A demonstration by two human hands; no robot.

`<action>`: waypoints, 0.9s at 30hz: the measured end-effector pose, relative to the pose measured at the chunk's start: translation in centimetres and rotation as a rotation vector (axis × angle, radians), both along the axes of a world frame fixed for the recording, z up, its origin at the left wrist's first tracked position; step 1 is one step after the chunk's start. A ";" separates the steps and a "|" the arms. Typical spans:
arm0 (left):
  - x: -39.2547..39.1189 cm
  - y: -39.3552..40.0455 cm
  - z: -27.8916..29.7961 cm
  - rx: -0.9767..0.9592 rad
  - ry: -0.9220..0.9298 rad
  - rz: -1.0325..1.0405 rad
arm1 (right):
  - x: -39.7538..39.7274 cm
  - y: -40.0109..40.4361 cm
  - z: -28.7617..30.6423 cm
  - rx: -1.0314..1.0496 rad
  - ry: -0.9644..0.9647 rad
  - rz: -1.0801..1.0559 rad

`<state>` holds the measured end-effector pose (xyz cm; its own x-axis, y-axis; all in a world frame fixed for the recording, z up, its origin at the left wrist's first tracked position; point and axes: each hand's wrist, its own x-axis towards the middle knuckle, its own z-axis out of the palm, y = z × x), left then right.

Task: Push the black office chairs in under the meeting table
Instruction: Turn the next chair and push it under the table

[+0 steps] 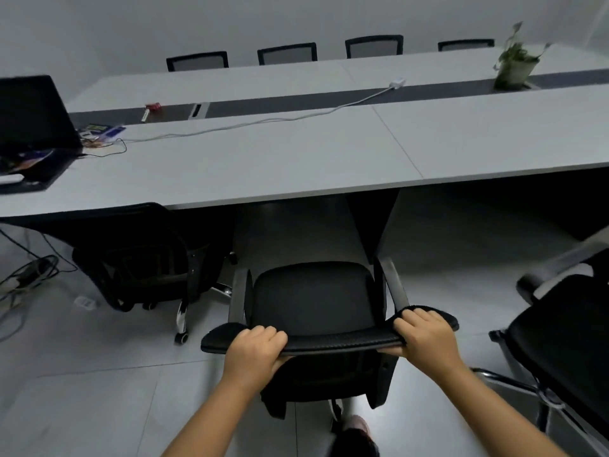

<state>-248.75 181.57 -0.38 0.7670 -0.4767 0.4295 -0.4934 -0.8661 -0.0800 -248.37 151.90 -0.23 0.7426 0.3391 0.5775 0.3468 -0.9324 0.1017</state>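
A black office chair (313, 298) stands in front of me on the tiled floor, its seat facing the long grey meeting table (263, 166). My left hand (255, 349) grips the top edge of its backrest on the left. My right hand (423, 334) grips the same edge on the right. The chair's front stands short of the table's near edge. A second black chair (145, 255) to the left sits with its backrest at the table's edge. A third black chair (566, 341) stands at the right, away from the table.
A dark table leg panel (375, 222) stands just right of the gap ahead. Several chairs (286, 53) line the far side. A laptop (29, 117), a white cable (263, 122) and a potted plant (514, 64) are on the table. Cables (29, 275) lie on the floor at left.
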 end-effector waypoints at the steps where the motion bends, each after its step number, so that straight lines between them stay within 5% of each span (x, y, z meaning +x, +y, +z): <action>1: 1.8 -0.3 0.2 0.029 0.042 0.018 | 2.3 -0.1 0.1 -0.005 0.007 0.011; 11: 17.5 0.4 1.0 0.072 0.217 0.079 | 20.1 1.3 0.3 0.019 0.137 0.049; 27: 35.1 3.3 0.7 0.035 0.130 -0.142 | 32.1 2.7 -0.7 -0.052 0.128 -0.043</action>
